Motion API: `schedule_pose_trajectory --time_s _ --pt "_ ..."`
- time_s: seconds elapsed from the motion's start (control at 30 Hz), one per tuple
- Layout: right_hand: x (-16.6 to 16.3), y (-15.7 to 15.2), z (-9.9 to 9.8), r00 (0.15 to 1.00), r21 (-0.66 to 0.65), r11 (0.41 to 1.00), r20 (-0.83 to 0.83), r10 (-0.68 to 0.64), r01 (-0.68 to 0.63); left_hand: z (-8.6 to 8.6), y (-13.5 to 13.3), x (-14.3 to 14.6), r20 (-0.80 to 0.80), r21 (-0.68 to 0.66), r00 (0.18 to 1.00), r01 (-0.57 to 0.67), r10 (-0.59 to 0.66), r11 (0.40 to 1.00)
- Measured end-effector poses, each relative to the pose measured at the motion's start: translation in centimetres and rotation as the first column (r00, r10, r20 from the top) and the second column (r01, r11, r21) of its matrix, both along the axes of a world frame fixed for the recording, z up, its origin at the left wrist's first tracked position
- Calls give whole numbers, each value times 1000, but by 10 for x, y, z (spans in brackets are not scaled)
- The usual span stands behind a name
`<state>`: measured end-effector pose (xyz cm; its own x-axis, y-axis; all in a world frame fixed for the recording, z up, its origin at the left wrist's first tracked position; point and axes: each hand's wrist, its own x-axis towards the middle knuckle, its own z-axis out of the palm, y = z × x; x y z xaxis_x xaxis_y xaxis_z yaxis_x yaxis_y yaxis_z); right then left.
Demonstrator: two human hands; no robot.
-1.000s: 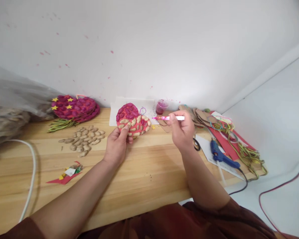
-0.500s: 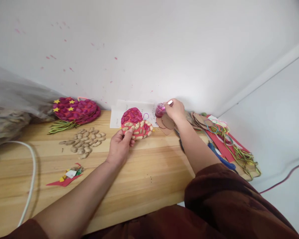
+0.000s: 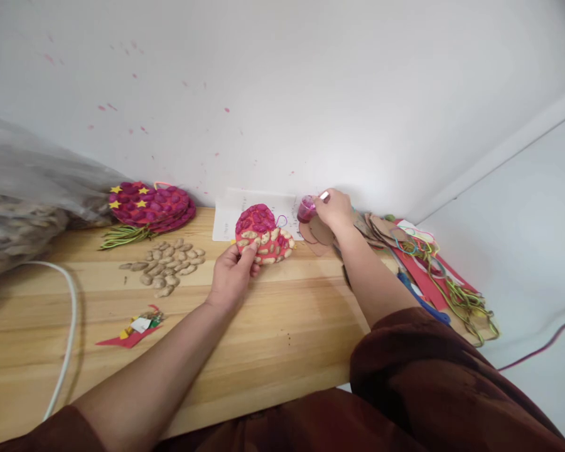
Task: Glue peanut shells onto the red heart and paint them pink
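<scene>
My left hand [image 3: 235, 267] pinches the lower edge of a red heart-shaped card craft [image 3: 263, 242] covered with peanuts. Its upper left lobe is painted magenta, while most shells along the bottom and right are bare. A thin purple loop stands out at its top. At the back, my right hand [image 3: 335, 210] is closed on a paintbrush [image 3: 324, 196]; only its white end shows, and the bristles are hidden. It is held at a small clear cup [image 3: 306, 209] of magenta paint. Brown cardboard pieces [image 3: 320, 231] lie just below that hand.
Loose peanuts [image 3: 169, 263] and coloured scraps [image 3: 139, 328] lie on the left. Behind them are finished magenta peanut crafts [image 3: 153, 204] and a plastic bag of peanuts [image 3: 19, 226]. A white cable [image 3: 70, 333] crosses the left. Green cords [image 3: 466, 298] and blue-handled scissors [image 3: 426, 306] lie right.
The whole view has shifted slightly, so things appear a little farther right. Both hands keep their holds, the right one still at the paint cup.
</scene>
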<state>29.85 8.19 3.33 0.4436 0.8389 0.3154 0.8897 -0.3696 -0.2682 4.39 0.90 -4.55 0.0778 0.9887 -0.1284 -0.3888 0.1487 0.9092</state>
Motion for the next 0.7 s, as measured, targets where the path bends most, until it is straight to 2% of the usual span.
schedule_pose_trajectory --time_s 0.3,0.5,0.7 --pt "2 4 -5 1000 9 1000 -6 -9 9 1 0 1 10 -5 1000 -2 3 1000" --pt "3 -5 0 999 101 995 -32 13 -10 1 0 1 27 -6 1000 -6 6 1000" --pt "2 -14 -5 997 186 982 -61 56 -43 2 0 1 55 -6 998 -17 17 1000"
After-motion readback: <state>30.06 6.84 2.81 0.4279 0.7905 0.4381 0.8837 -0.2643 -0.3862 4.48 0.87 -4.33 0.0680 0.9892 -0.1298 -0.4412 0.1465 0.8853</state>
